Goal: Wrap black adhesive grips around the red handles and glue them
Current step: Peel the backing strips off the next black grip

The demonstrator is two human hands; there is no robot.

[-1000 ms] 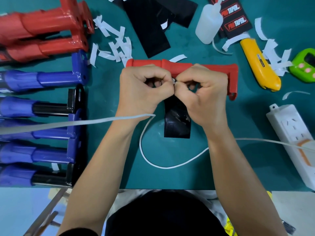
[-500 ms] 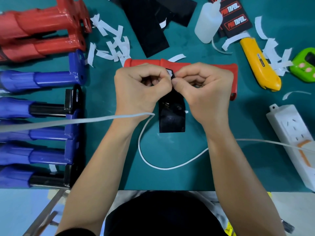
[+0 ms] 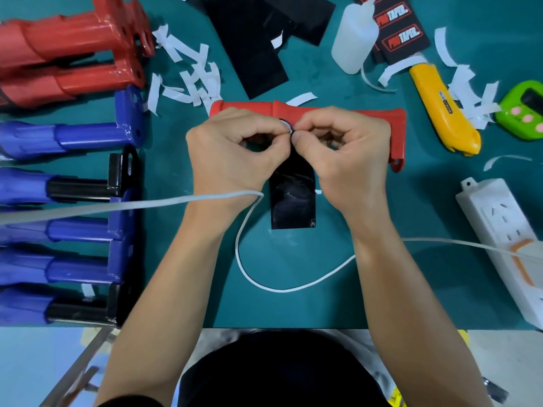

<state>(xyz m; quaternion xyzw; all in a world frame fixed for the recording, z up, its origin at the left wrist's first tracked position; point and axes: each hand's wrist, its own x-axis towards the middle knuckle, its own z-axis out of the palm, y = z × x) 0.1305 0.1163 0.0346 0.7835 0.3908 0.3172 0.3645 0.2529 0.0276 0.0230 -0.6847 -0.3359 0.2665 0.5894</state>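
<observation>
Head view: nearest the camera is the person's dark top, w/ both bare forearms reaching fwd over a teal tabletop (image 3: 279,306). A paler surface shows below its near edge, btm left. A white cable (image 3: 264,284) loops on the tabletop btwn the forearms and runs off both sides. A white power strip (image 3: 499,230) lies at the right edge.

Mid-tabletop, a black adhesive strip (image 3: 293,201) lies flat, its long side pointing toward the person. Its far end is lifted up btwn the hands. The left hand (image 3: 232,160) has a narrow grip, fingers curled, thumb and forefinger pinching that far end. The right hand (image 3: 349,160) has the same tight pinch on it, and the fingertips of both hands meet. A small white bit (image 3: 286,126) shows at the pinch.

Just behind the knuckles lies the red handle (image 3: 249,106), crosswise, flat on the tabletop.

At left is a row of blue handles (image 3: 88,136), w/ more red handles (image 3: 73,33) beyond them. White paper scraps (image 3: 191,80) are scattered nearby. Farthest back are black sheets (image 3: 249,45) and a white glue bottle (image 3: 354,36). At far right are a yellow utility knife (image 3: 440,110) and a green timer (image 3: 526,110).
</observation>
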